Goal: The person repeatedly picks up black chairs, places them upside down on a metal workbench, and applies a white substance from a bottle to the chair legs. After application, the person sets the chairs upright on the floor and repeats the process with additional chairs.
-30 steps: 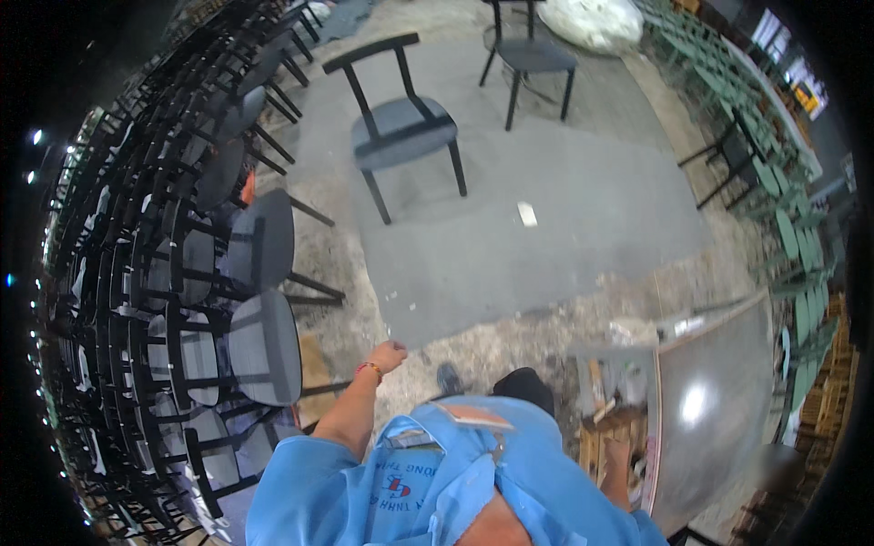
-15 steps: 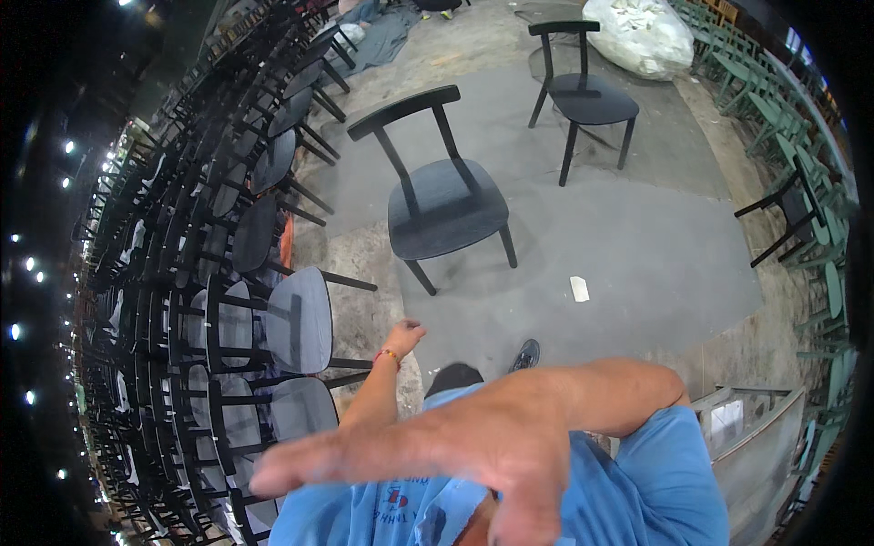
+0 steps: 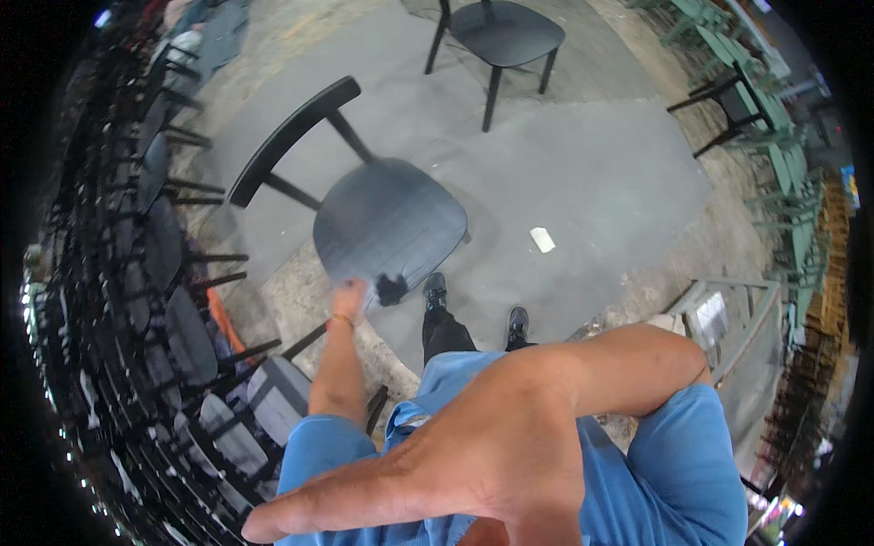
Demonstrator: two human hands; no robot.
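A black wooden chair point(image 3: 387, 214) with a curved backrest stands on the grey floor, ahead and slightly left of me. My left hand point(image 3: 349, 296), a band at its wrist, meets the near left edge of the seat; its fingers are small and blurred, so I cannot tell whether they grip. Beside it, at the seat's front edge, is a dark ragged patch point(image 3: 391, 289) that I cannot identify. Close in front of my body, my right hand point(image 3: 510, 446) is open and holds nothing visible, its finger and thumb stretched apart.
Rows of black chairs point(image 3: 191, 337) crowd the left side. Another black chair point(image 3: 505, 36) stands farther ahead. Green chairs point(image 3: 792, 173) line the right, with a dark one point(image 3: 728, 114) beside them. A metal-framed box point(image 3: 728, 328) stands near right; a white scrap point(image 3: 543, 239) lies on the floor.
My left hand has moved forward to the seat edge. The near chair appears larger and turned in view, and the view has shifted downward. My right hand stays open.
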